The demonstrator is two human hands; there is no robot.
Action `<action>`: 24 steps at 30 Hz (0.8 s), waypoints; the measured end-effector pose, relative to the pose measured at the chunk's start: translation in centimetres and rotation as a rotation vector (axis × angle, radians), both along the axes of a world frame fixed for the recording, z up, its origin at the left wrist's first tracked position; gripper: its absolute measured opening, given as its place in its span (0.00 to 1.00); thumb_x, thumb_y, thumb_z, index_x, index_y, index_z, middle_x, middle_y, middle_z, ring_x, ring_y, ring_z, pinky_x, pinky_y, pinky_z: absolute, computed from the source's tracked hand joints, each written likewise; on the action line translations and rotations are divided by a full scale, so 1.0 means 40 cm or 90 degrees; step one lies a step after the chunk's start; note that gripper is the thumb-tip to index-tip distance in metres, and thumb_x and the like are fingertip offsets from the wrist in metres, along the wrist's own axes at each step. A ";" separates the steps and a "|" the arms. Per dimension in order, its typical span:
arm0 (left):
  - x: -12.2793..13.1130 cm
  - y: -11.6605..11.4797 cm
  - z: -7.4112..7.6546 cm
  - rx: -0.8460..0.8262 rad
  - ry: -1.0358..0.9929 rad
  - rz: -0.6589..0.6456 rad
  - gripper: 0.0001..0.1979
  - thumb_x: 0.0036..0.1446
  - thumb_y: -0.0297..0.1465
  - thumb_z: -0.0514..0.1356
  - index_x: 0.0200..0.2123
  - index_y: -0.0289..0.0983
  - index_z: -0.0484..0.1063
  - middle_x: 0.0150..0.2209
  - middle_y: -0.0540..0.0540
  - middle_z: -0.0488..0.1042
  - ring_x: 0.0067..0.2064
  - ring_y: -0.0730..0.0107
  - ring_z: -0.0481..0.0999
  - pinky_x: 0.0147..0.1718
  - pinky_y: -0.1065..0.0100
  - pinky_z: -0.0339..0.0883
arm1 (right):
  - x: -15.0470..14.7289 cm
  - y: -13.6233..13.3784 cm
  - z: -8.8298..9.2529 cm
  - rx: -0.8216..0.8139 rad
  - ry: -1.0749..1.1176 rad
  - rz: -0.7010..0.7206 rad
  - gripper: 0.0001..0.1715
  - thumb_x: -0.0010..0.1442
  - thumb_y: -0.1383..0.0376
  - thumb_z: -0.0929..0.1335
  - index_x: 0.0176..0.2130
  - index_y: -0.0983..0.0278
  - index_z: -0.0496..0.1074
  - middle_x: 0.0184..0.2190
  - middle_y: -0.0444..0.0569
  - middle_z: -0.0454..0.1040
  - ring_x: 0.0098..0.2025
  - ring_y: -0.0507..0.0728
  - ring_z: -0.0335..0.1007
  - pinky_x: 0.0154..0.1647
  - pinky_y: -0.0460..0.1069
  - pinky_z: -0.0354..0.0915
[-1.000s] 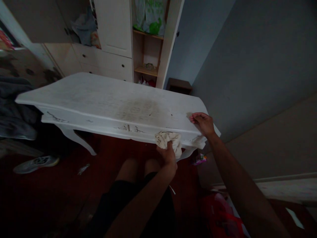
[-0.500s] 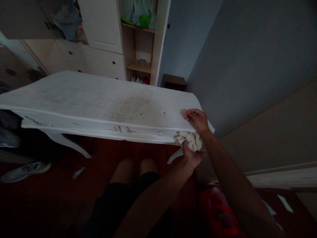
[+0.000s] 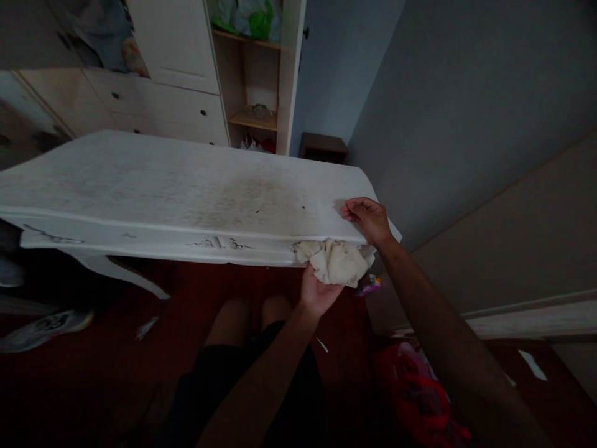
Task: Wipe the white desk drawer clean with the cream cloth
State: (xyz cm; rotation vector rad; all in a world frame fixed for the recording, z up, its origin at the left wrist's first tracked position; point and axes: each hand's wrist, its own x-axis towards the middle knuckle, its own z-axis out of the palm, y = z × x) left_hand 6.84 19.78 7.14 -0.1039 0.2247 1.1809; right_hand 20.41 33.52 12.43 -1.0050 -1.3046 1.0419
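Note:
A crumpled cream cloth is bunched in my left hand, which presses it against the front face of a white table. The cloth covers part of that face and most of my fingers. On the tabletop near its right end rests my right hand, fingers curled together, with nothing visible in them. Carved ornament decorates the middle of the table's front. A greyish-brown stain spreads over the top, with two small dark specks on it.
Behind the table stands a white cabinet with open shelves beside it. A grey wall closes off the right. On the dark red floor lie a red bag, a shoe and a small colourful packet.
My left hand has slid leftward along the table's front with the cloth, which now covers the small round ornament. My right hand stays at about the same place on the top.

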 end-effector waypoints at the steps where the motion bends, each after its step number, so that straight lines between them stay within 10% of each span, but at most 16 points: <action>1: -0.021 -0.006 0.000 0.000 0.020 0.019 0.22 0.64 0.35 0.50 0.59 0.38 0.70 0.54 0.42 0.77 0.58 0.59 0.72 0.61 0.54 0.58 | 0.000 0.000 0.000 0.001 0.000 -0.001 0.15 0.47 0.55 0.78 0.31 0.61 0.78 0.28 0.47 0.80 0.30 0.53 0.74 0.33 0.50 0.71; 9: -0.177 -0.051 0.021 0.076 0.371 0.182 0.28 0.62 0.54 0.46 0.52 0.46 0.74 0.52 0.43 0.77 0.58 0.56 0.72 0.56 0.51 0.67 | 0.004 0.001 -0.002 -0.011 -0.001 0.003 0.15 0.49 0.55 0.77 0.33 0.62 0.78 0.29 0.48 0.80 0.30 0.54 0.74 0.34 0.51 0.71; 17: -0.450 -0.002 -0.035 0.063 0.546 0.386 0.14 0.60 0.45 0.55 0.33 0.42 0.71 0.36 0.45 0.76 0.45 0.63 0.77 0.45 0.60 0.74 | -0.002 -0.006 0.004 -0.011 0.009 -0.003 0.15 0.47 0.55 0.78 0.30 0.62 0.78 0.28 0.48 0.80 0.29 0.53 0.74 0.32 0.51 0.72; 24: -0.380 -0.011 -0.123 -0.044 0.865 0.570 0.21 0.54 0.41 0.59 0.49 0.37 0.68 0.47 0.41 0.75 0.49 0.58 0.75 0.49 0.58 0.70 | 0.000 -0.003 -0.002 0.000 0.002 -0.019 0.15 0.47 0.56 0.78 0.31 0.63 0.78 0.27 0.49 0.80 0.28 0.53 0.74 0.32 0.51 0.72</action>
